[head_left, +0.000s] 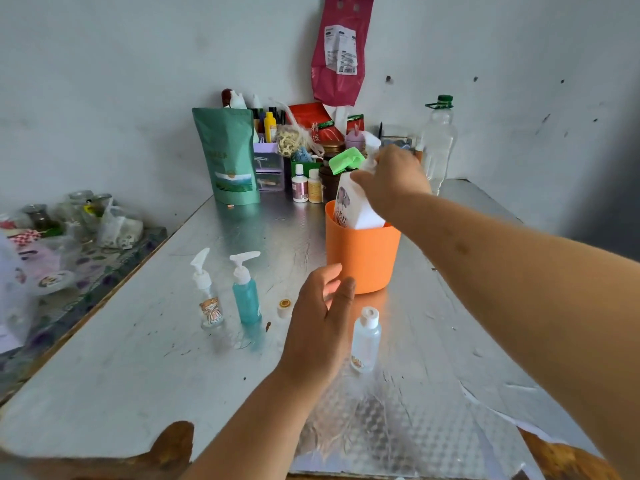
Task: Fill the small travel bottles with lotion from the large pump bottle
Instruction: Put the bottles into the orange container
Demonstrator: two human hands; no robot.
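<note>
Holding the pump bottle (353, 209), the right grip (394, 178) reaches over the tub (363, 261) rim.

— Where does my right hand sit?
— Your right hand (391, 178) is stretched far forward. The arm runs long and nearly straight from the lower right, with the back of the hand turned up. Its fingers curl round the neck of the pump bottle (353, 206).
— And the left?
— Your left hand (322, 317) is nearer to you. The forearm rises from the bottom edge and the wrist is straight. The fingers are loose and slightly spread, thumb apart, holding nothing. Whether the fingertips touch anything, I cannot tell.
</note>
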